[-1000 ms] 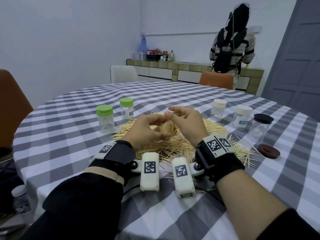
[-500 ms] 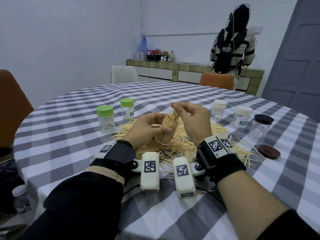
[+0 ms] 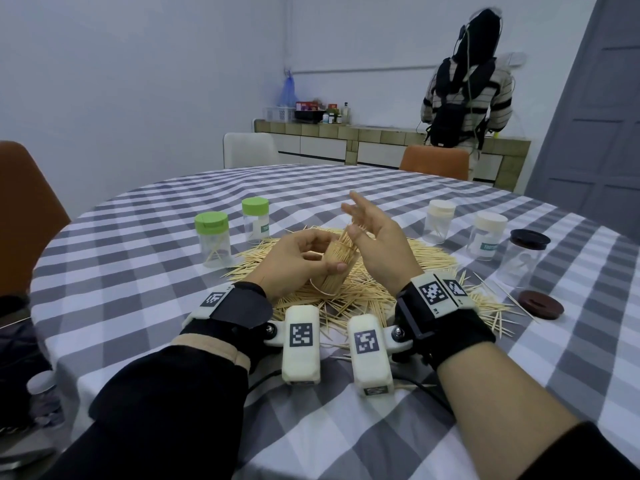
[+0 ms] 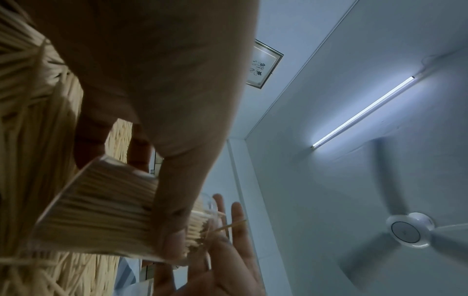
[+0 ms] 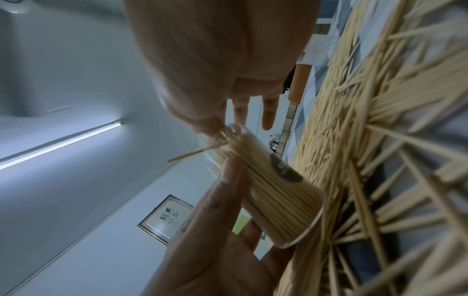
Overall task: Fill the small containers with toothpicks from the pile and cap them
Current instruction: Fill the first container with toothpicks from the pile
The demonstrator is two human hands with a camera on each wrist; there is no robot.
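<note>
A round table (image 3: 145,244) under a grey-and-white checked cloth fills a pale-walled room, with a tiled counter (image 3: 381,135) at the back where another person (image 3: 467,91) stands turned away. A pile of toothpicks (image 3: 363,292) spreads across the middle of the cloth.

The left hand (image 3: 294,261) grips a clear container (image 3: 337,268), fingers and thumb curled round its wall; it is tilted, mouth up and away, and packed tight with toothpicks, held just above the pile. The right hand (image 3: 377,244) is at the container's mouth, thumb and forefinger pinching the tips of a few protruding toothpicks (image 5: 192,154), the other fingers spread straight. In the right wrist view a dark oval label (image 5: 286,170) shows on the container's wall, its print too blurred to read.

To the left stand two green-capped containers (image 3: 212,239), nearly empty; the farther one bears a label beginning "TOOT". To the right stand two white-capped containers (image 3: 438,221), the nearer with a green label reading "TOOT…", then a black-lidded jar (image 3: 524,261) and a loose brown lid (image 3: 540,304) lying flat on the cloth.

A framed sheet of brush calligraphy (image 4: 263,66) hangs on the wall; I cannot read it. A tube light (image 4: 362,112) and ceiling fan (image 4: 407,230) show overhead.
</note>
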